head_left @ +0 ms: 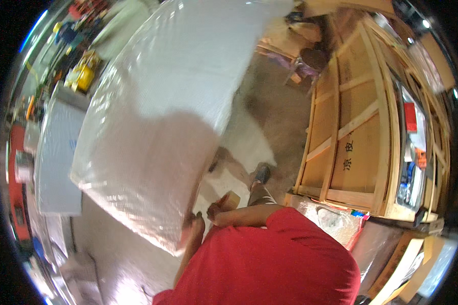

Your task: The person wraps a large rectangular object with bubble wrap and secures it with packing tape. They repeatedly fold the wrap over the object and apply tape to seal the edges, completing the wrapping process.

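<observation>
A large panel wrapped in clear bubble wrap point(158, 112) fills the middle of the view, tilted from upper right to lower left. My left hand point(194, 230) grips its lower edge, fingers against the wrap. Just to the right, my right hand point(216, 211) is closed on a small tan object point(230, 199), perhaps a tape roll; I cannot tell which. My red-sleeved arms point(269, 254) reach in from the lower edge. Part of the floor and my legs are hidden behind the panel.
A tall wooden crate point(351, 127) stands at the right, with crumpled bubble wrap point(336, 223) at its foot. A grey-blue panel point(56, 162) lies at the left. A yellow tool point(84, 73) sits at the upper left. My shoe point(262, 174) is on the concrete floor.
</observation>
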`<state>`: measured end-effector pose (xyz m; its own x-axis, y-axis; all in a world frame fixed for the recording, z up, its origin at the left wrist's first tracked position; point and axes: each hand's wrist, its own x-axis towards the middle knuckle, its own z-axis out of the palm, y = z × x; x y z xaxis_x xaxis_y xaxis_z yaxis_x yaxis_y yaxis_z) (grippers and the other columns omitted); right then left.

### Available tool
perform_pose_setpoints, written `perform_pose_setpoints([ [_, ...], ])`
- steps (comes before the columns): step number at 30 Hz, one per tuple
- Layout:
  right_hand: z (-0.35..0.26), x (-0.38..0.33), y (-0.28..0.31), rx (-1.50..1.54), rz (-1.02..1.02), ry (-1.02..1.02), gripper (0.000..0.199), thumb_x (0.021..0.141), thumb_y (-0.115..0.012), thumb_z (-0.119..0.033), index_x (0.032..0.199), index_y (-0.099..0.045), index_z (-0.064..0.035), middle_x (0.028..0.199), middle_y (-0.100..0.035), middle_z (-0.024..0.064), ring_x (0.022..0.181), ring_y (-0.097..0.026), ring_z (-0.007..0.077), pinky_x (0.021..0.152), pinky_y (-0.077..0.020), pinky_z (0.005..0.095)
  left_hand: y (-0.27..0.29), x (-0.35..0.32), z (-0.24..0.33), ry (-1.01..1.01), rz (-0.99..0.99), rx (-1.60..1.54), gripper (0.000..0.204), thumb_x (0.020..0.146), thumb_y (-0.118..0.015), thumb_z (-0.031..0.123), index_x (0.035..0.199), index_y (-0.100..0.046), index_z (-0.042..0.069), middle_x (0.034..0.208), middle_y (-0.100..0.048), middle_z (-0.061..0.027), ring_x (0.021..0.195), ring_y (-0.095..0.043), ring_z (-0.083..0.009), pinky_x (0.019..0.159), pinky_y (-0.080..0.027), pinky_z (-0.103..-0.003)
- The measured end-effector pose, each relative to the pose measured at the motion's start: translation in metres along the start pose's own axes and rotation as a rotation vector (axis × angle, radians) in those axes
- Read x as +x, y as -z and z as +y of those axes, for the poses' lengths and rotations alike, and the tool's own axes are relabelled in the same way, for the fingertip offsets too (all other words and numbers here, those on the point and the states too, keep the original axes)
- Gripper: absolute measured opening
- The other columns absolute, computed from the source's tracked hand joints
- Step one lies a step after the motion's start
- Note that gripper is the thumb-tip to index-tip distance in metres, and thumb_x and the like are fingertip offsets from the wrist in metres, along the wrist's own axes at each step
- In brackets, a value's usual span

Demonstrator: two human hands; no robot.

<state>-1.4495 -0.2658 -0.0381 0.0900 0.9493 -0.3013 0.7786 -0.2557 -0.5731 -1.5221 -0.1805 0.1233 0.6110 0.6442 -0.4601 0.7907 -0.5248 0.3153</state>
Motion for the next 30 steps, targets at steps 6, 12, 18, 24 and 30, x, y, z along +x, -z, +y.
perform_pose_setpoints([
  [6, 0.089, -0.098, 0.145, 0.239, 0.061, -0.144, 0.05, 0.074, -0.071, -0.035, 0.123, -0.066, -0.026, 0.1, -0.07, 0.0114, 0.098, -0.067, 0.0326, 0.084, -0.0535, 0.046, -0.046, 0.046, 0.019, 0.246, -0.146, 0.099, 0.092, 0.093, -0.048, 0.056, 0.134, -0.036, -0.025, 0.137, -0.035, -0.0496, 0.137, -0.033, -0.0544, 0.118, -0.022, -0.05],
  [12, 0.159, -0.202, 0.284, 0.287, 0.369, -0.161, 0.082, 0.074, -0.074, -0.034, 0.149, -0.041, -0.0351, 0.107, -0.068, 0.0154, 0.094, -0.066, 0.0394, 0.081, -0.0552, 0.0449, -0.021, 0.113, 0.144, 0.062, -0.514, -0.742, 0.073, 0.091, -0.049, 0.071, 0.122, -0.061, 0.006, 0.115, -0.068, -0.0105, 0.101, -0.064, -0.0202, 0.084, -0.048, -0.035],
  [18, 0.19, -0.24, 0.347, 0.368, 0.649, -0.031, 0.079, 0.078, -0.077, -0.033, 0.149, -0.042, -0.0337, 0.092, -0.065, 0.0172, 0.079, -0.067, 0.0371, 0.069, -0.0551, 0.0422, 0.033, 0.137, 0.314, -0.042, -0.775, -1.064, 0.065, 0.097, -0.047, 0.062, 0.124, -0.061, 0.005, 0.105, -0.068, -0.0099, 0.086, -0.066, -0.0213, 0.07, -0.054, -0.035],
  [24, 0.248, -0.236, 0.384, 0.401, 0.73, -0.009, 0.084, 0.07, -0.081, -0.03, 0.146, -0.046, -0.0304, 0.096, -0.065, 0.0165, 0.083, -0.066, 0.0353, 0.072, -0.0542, 0.0425, 0.027, 0.19, 0.373, -0.09, -0.673, -0.934, 0.044, 0.1, -0.056, 0.04, 0.114, -0.066, -0.001, 0.097, -0.07, -0.0081, 0.073, -0.066, -0.0178, 0.064, -0.054, -0.031],
  [30, 0.341, -0.226, 0.461, 0.274, 0.78, -0.093, 0.085, 0.065, -0.081, -0.032, 0.144, -0.05, -0.0311, 0.1, -0.066, 0.0164, 0.085, -0.067, 0.0368, 0.074, -0.0545, 0.0457, 0.029, 0.29, 0.478, -0.043, -0.912, -1.147, 0.057, 0.1, -0.055, 0.046, 0.122, -0.063, -0.007, 0.109, -0.069, -0.0148, 0.097, -0.066, -0.0191, 0.083, -0.053, -0.031],
])
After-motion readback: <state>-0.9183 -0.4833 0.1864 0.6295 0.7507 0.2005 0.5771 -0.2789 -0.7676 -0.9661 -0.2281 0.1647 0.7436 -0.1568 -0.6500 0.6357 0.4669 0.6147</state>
